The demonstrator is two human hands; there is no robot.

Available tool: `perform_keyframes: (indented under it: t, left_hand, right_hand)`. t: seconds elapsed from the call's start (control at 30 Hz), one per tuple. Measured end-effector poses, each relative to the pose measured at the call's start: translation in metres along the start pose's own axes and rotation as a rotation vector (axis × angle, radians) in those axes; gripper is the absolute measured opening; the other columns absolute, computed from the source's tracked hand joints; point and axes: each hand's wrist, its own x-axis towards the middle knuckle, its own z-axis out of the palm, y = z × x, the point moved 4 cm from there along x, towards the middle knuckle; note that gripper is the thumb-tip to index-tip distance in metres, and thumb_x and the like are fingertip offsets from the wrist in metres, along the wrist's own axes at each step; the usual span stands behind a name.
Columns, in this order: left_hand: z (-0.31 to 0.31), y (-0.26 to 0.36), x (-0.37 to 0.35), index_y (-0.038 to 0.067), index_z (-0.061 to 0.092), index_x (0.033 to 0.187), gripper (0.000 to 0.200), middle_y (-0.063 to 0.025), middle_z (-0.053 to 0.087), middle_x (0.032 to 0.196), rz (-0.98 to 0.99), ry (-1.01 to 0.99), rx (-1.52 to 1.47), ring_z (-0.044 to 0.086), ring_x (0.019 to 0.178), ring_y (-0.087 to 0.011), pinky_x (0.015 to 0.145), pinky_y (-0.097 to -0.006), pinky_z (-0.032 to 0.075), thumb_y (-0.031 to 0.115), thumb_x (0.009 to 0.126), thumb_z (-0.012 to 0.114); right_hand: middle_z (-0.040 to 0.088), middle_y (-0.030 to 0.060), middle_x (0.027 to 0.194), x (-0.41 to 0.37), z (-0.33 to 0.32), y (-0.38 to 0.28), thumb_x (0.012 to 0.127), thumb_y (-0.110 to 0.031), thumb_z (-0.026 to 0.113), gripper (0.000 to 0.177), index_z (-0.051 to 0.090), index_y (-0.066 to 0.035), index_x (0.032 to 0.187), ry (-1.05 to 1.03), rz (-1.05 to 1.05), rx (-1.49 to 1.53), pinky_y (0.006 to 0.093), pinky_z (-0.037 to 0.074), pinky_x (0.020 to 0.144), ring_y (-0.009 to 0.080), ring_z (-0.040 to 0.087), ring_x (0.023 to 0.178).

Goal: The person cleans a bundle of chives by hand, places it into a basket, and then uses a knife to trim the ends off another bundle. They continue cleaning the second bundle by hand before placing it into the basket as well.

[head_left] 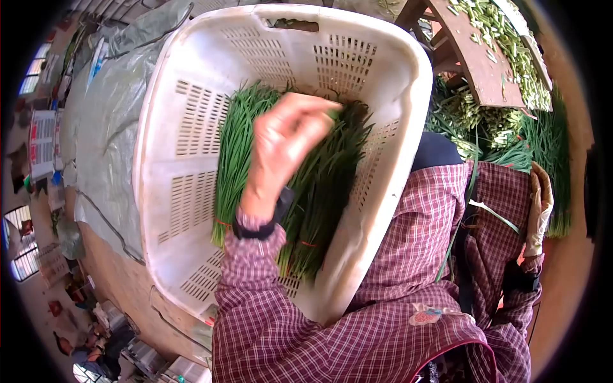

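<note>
In the head view, a white slotted basket (396, 127) lay tipped toward the person, its open side facing them, probably so the inside was within easy reach. Inside it, bundles of long green chives (236, 147) lay side by side, all running the same way. Thin red ties (222, 222) near 1 end looked meant to keep each bundle's stalks together. The left hand (281, 143), coming out of a checked sleeve with a dark band at the wrist, was over the middle of the bundles. Its fingers (319, 112) were curled down onto the greens at the far end. The hand was blurred, so it could not be told whether the fingers gripped a bundle or only pressed on it. The right hand (539, 198), pale and perhaps gloved, hung well apart from the basket by the person's side, with its fingers stretched out and nothing visibly in them. A loose stalk (495, 216) lay across the sleeve just beside it. Beyond the basket stood a wooden board (479, 64) strewn with cut pieces, with a heap of more greens (485, 127) under it. A grey tarpaulin (108, 127) lay beside the basket.
</note>
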Motion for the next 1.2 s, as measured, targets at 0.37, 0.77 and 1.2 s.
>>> perform_keyframes:
  t: [0.37,0.77,1.2]
  left_hand:
    - [-0.156,-0.241,0.007,0.003,0.073,0.090,0.024,-0.0136,0.072,0.083,-0.461,0.385,0.832,0.069,0.081,-0.0264,0.078,-0.0345,0.051,0.021,0.074,0.069]
    - [-0.152,-0.243,0.000,0.003,0.071,0.086,0.014,-0.0097,0.070,0.079,-0.357,0.497,0.656,0.066,0.068,-0.0185,0.068,-0.0297,0.050,0.012,0.075,0.069]
    - [-0.034,-0.038,0.046,0.005,0.067,0.099,0.018,-0.0042,0.068,0.091,0.056,0.184,-0.316,0.060,0.077,-0.0125,0.078,-0.0274,0.046,0.018,0.088,0.066]
  right_hand:
    - [0.058,0.0081,0.129,0.001,-0.004,0.014,0.098,-0.008,0.049,0.032,0.055,-0.001,0.129,-0.014,-0.023,0.025,0.0262,0.039,0.103,0.0135,0.053,0.118]
    - [0.055,0.0085,0.132,0.000,-0.005,0.016,0.098,-0.013,0.050,0.035,0.053,-0.001,0.131,-0.049,-0.033,0.062,0.0264,0.038,0.105,0.0138,0.052,0.120]
    - [0.057,0.0052,0.129,0.000,0.000,0.005,0.098,-0.011,0.051,0.034,0.054,-0.002,0.130,-0.007,0.087,-0.072,0.0238,0.039,0.101,0.0106,0.054,0.114]
